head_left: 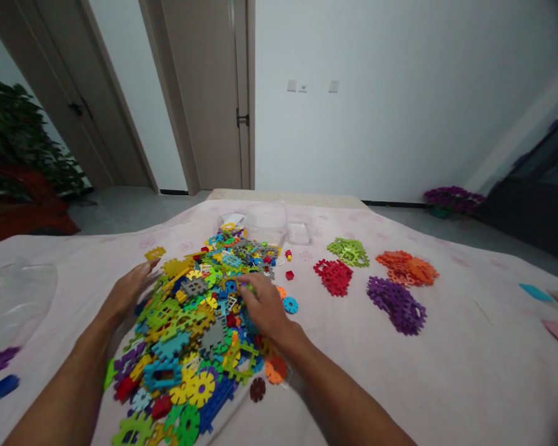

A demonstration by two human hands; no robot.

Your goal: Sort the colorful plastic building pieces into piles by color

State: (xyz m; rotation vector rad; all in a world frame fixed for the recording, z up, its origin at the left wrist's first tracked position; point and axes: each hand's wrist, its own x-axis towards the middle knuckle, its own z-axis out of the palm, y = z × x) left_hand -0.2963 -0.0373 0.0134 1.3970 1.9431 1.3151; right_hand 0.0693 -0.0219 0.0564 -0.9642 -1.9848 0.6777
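Note:
A big mixed heap of colourful plastic interlocking building pieces lies between my hands: toothed plates, frames, notched discs and small bricks. My left hand rests along the heap's left edge, fingers stretched forward near a yellow toothed piece. On the opposite side, my right hand reaches over the heap with its index finger extended and thumb apart, close to a blue piece. No piece shows in either hand. Beside the right wrist lie an orange disc, a brown disc and a blue disc.
Single-colour piles sit to the right: green, red, orange and purple. Clear plastic containers stand behind the heap. A transparent bag lies left on the pink cloth.

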